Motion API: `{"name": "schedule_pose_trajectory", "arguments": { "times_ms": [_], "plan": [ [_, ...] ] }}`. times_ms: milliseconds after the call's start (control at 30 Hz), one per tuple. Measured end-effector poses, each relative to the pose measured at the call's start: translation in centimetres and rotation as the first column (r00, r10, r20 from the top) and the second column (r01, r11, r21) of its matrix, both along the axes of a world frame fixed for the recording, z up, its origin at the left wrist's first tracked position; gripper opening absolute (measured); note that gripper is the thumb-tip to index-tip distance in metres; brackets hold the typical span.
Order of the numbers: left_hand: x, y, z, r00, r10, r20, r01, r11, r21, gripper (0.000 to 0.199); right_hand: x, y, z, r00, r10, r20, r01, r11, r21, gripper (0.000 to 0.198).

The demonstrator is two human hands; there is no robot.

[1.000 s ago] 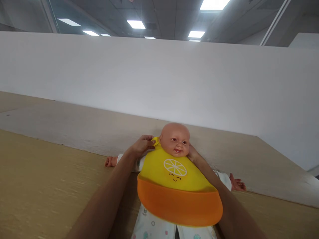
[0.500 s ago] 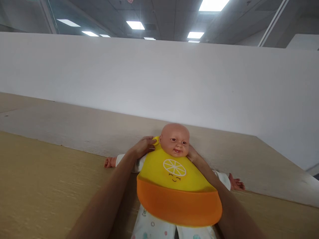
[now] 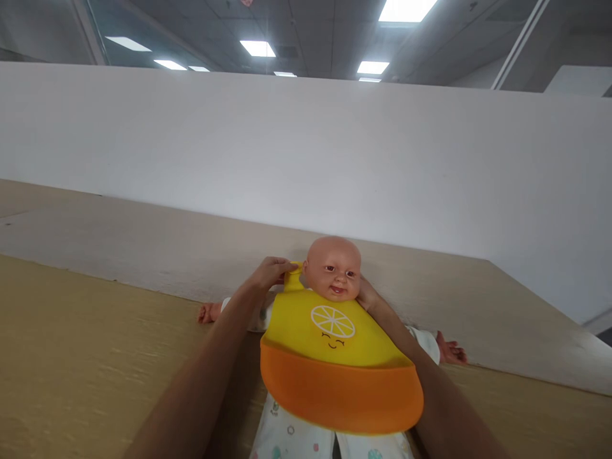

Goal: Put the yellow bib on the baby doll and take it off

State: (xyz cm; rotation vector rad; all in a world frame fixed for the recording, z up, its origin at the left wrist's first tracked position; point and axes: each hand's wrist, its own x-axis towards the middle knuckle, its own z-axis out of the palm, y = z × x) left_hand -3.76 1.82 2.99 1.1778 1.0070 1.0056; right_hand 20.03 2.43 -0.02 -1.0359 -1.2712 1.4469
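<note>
A baby doll [image 3: 333, 268] in white patterned clothes [image 3: 299, 433] lies face up with its arms spread. Across its chest rests a yellow bib [image 3: 296, 325] with an orange catch pocket [image 3: 342, 395], a white citrus slice and a smiling face. Beside the doll's head, my left hand [image 3: 273, 274] pinches the bib's yellow neck strap, held a little away from the neck. My right hand [image 3: 367, 294] reaches to the other side of the neck, partly behind the head; its fingers are hidden, and I cannot see what they touch.
The doll lies on a tan surface [image 3: 95, 331] with a paler strip [image 3: 143, 245] behind it. A white partition [image 3: 306, 153] rises beyond. Ceiling lights [image 3: 258, 48] show above it. The doll's hands [image 3: 452, 350] stick out past my forearms.
My left hand has moved slightly left, drawing the strap outward from the doll's neck. The right hand stays by the neck. The view has shifted a little.
</note>
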Motion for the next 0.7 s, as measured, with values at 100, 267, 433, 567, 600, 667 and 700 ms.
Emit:
{"name": "schedule_pose_trajectory", "arguments": {
  "times_ms": [100,267,433,567,600,667,700],
  "plan": [
    [0.0,-0.2,0.6,0.998,-0.009,-0.069,0.008,1.0,-0.021,0.028,-0.1,0.0,0.2,0.999,0.012,-0.049,-0.016,0.997,-0.081,0.034],
    [0.3,-0.8,0.8,0.996,-0.079,-0.048,0.074,0.993,-0.088,0.031,0.0,0.1,0.3,0.998,0.007,-0.065,-0.011,0.998,-0.056,0.029],
    [0.4,-0.6,0.6,0.995,-0.102,0.015,0.103,0.992,-0.073,0.037,0.0,0.0,0.3,0.998,-0.025,-0.059,0.02,0.996,-0.083,0.027],
    [0.3,-0.7,1.0,0.995,-0.101,-0.019,0.1,0.994,-0.05,0.034,-0.3,-0.2,0.5,0.996,-0.023,-0.09,0.014,0.995,-0.103,0.028],
    [0.3,-0.8,1.1,0.995,-0.099,-0.031,0.098,0.994,-0.042,0.033,-0.3,-0.3,0.5,0.995,-0.023,-0.096,0.013,0.995,-0.103,0.028],
    [0.3,-0.9,1.4,0.994,-0.095,-0.059,0.093,0.995,-0.036,0.031,-0.4,-0.3,0.5,0.995,-0.024,-0.097,0.014,0.995,-0.101,0.029],
    [0.3,-1.0,1.5,0.992,-0.104,-0.072,0.101,0.994,-0.035,0.031,-0.3,-0.4,0.5,0.995,-0.02,-0.094,0.01,0.995,-0.1,0.029]
  ]
}}
